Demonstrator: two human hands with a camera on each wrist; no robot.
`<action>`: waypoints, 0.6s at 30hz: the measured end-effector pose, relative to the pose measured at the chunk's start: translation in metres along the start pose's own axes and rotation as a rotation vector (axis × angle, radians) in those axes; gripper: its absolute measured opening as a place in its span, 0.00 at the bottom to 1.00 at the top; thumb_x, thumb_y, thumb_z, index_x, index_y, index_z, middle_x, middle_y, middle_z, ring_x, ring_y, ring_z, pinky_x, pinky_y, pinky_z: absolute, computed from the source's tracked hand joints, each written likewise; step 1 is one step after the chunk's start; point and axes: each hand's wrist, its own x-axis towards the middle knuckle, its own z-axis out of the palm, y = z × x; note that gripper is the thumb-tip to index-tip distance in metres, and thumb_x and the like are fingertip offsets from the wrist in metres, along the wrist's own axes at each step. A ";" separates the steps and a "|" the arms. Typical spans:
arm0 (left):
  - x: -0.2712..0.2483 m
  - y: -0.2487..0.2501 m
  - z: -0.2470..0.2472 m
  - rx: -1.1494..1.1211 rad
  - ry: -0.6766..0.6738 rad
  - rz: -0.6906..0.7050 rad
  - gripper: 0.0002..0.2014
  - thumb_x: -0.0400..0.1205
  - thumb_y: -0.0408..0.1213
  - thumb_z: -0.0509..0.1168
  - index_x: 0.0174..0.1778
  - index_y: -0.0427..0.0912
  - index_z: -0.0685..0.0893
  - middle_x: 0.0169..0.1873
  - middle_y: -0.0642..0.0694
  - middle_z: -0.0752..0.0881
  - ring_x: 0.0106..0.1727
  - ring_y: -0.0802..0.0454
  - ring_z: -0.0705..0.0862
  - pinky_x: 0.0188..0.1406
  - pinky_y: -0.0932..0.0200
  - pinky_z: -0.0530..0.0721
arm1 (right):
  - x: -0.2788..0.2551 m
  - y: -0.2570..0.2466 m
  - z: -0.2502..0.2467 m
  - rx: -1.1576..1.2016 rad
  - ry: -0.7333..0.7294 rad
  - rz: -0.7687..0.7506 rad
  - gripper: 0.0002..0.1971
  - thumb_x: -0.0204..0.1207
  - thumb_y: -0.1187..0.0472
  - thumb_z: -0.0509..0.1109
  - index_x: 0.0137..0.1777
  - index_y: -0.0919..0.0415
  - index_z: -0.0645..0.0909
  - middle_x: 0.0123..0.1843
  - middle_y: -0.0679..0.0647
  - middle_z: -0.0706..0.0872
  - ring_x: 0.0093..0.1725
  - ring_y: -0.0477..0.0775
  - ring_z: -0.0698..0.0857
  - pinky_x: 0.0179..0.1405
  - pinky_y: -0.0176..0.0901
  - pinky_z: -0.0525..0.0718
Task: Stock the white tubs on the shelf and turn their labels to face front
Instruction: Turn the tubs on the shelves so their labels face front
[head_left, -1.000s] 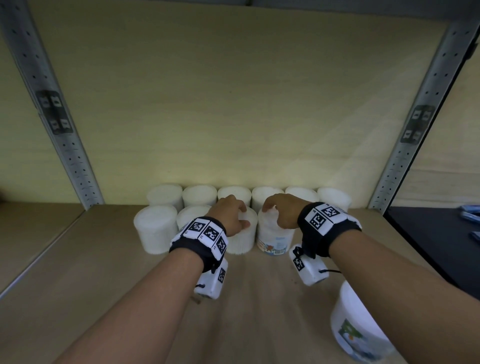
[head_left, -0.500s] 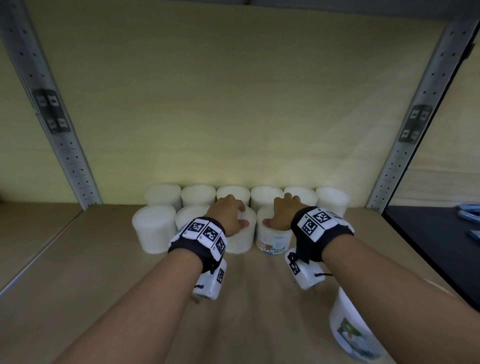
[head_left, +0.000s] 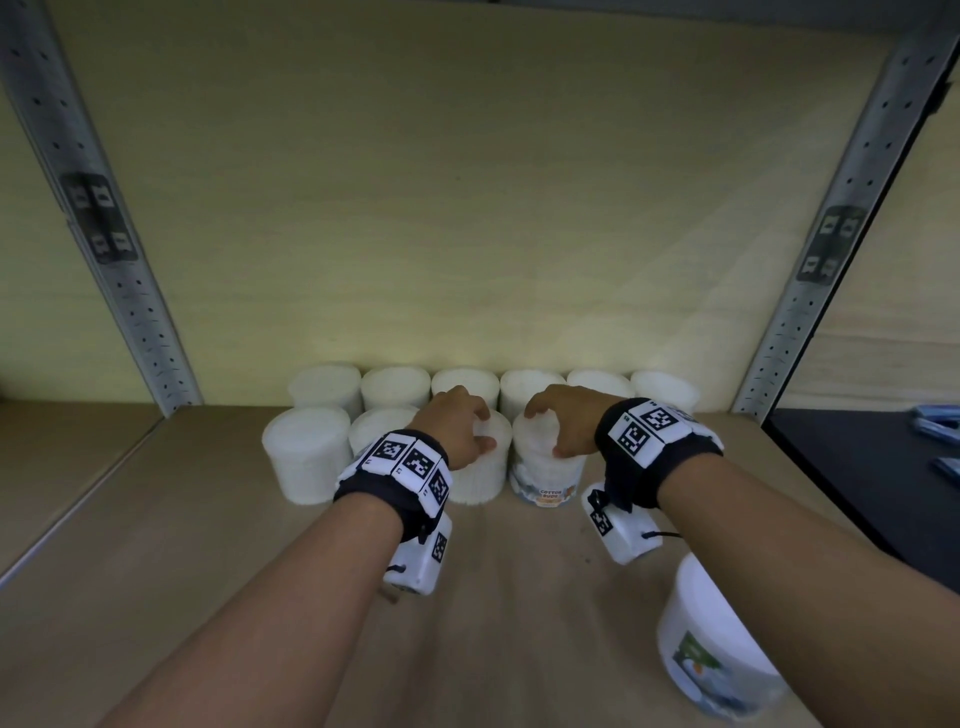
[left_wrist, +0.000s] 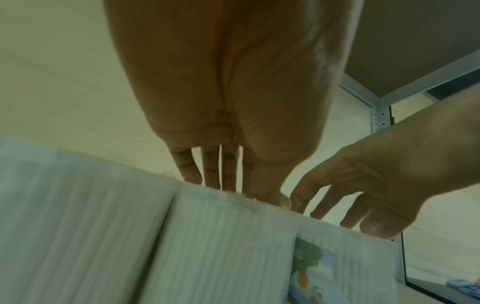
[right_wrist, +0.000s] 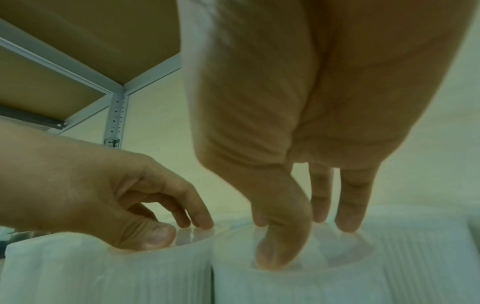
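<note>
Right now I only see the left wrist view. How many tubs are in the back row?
Observer: Six in the back row.
Operator: Where in the front row are the hands?
Observer: Counting its four from the left, the left hand grips the third tub and the right hand the fourth tub.
Operator: Any left to stock?
Observer: One spare tub stands near the front edge of the shelf, on the right.
</note>
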 end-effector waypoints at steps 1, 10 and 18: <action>0.000 0.000 0.000 0.001 -0.003 0.000 0.24 0.81 0.46 0.66 0.72 0.43 0.75 0.72 0.43 0.72 0.72 0.44 0.73 0.72 0.49 0.73 | 0.000 0.001 0.000 0.002 0.000 -0.010 0.33 0.74 0.67 0.71 0.78 0.54 0.66 0.78 0.55 0.68 0.75 0.58 0.72 0.71 0.47 0.75; -0.002 0.001 -0.002 0.007 -0.007 -0.001 0.24 0.81 0.46 0.67 0.72 0.43 0.75 0.72 0.43 0.72 0.72 0.44 0.73 0.72 0.51 0.73 | 0.001 0.004 0.003 -0.005 0.030 -0.049 0.33 0.74 0.68 0.71 0.79 0.53 0.67 0.79 0.54 0.69 0.76 0.57 0.72 0.72 0.46 0.74; -0.003 0.003 -0.004 0.011 -0.011 -0.003 0.24 0.81 0.46 0.67 0.72 0.43 0.75 0.71 0.43 0.72 0.71 0.44 0.73 0.71 0.50 0.73 | 0.003 0.005 0.007 0.002 0.049 -0.053 0.33 0.75 0.68 0.70 0.79 0.53 0.67 0.77 0.55 0.71 0.75 0.58 0.74 0.72 0.48 0.76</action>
